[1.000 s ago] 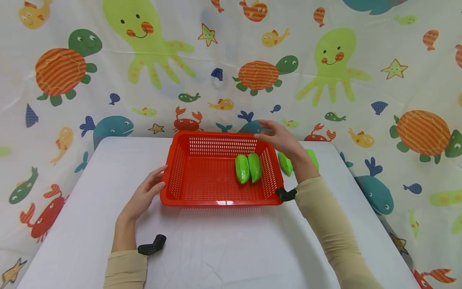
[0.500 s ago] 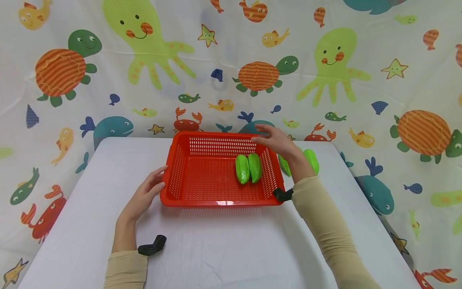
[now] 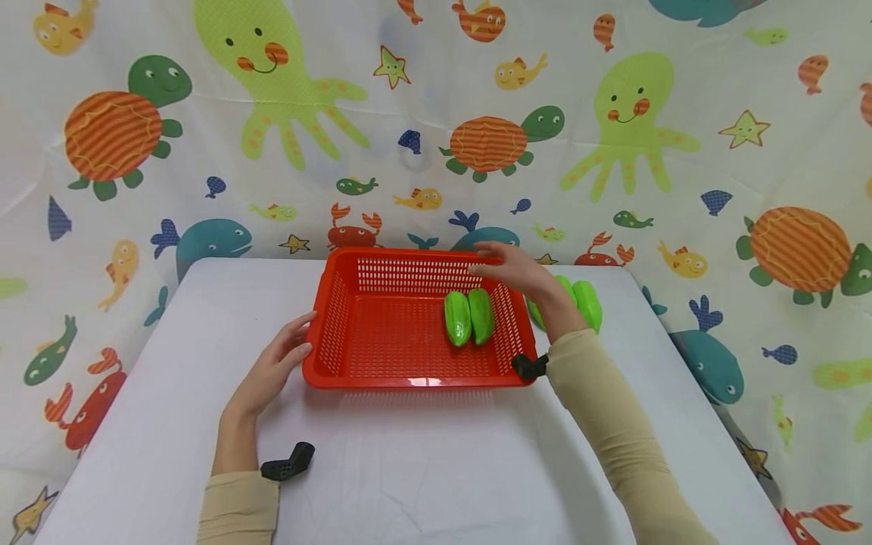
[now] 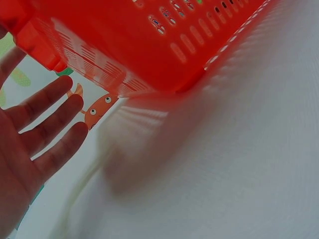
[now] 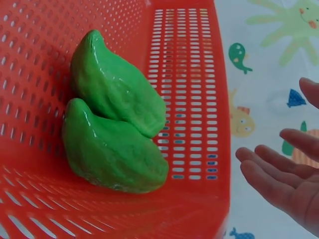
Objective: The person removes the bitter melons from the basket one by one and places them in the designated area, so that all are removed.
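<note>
Red perforated plastic basket (image 3: 415,322), counter centre, two green lumpy plastic fruits (image 3: 468,316) at its 3 o'clock wall; left hand (image 3: 272,369) flat against 9 o'clock rim, right hand (image 3: 521,269) spread empty over 1 o'clock corner: risk of nudging basket askew.

We see two green fruits (image 5: 114,134) touching in the red basket (image 5: 189,99), against its wall; our right hand (image 5: 281,174) hovers open outside it.
</note>
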`<state>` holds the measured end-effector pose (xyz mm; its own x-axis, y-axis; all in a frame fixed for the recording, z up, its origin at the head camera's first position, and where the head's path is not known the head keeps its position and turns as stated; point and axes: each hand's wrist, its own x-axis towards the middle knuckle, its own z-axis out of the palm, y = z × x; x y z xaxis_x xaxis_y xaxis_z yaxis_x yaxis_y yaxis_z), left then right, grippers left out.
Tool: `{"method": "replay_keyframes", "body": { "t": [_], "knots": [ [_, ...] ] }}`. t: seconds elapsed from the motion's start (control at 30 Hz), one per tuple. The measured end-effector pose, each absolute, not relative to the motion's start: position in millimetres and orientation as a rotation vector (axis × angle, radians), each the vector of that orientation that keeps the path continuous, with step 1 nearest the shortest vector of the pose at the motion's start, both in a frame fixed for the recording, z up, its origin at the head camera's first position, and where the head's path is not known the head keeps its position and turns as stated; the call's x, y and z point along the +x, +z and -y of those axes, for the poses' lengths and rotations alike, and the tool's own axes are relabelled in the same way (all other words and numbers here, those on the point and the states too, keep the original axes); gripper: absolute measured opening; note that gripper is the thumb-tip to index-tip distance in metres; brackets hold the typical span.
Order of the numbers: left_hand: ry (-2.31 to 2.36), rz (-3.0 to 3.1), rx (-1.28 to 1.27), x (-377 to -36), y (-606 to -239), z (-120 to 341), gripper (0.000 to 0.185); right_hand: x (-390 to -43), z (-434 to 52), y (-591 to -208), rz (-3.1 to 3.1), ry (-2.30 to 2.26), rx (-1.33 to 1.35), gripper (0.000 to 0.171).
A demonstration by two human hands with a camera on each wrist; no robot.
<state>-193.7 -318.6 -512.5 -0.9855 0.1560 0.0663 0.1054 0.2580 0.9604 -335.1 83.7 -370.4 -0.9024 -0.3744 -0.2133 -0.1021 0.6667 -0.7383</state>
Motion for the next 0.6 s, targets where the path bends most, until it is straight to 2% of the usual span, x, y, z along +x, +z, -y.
{"method": "replay_keyframes", "body": {
  "t": [0.3, 0.6],
  "knots": [
    [1.870, -2.458, 0.273, -194, -512, 320, 0.057, -343, -79, -375, -2.523, -0.992, -0.385, 0.070],
    [1.869, -2.457, 0.268, -194, -511, 320, 0.057, -347, -68, -381, -2.412, -1.016, -0.337, 0.067]
  ]
}}
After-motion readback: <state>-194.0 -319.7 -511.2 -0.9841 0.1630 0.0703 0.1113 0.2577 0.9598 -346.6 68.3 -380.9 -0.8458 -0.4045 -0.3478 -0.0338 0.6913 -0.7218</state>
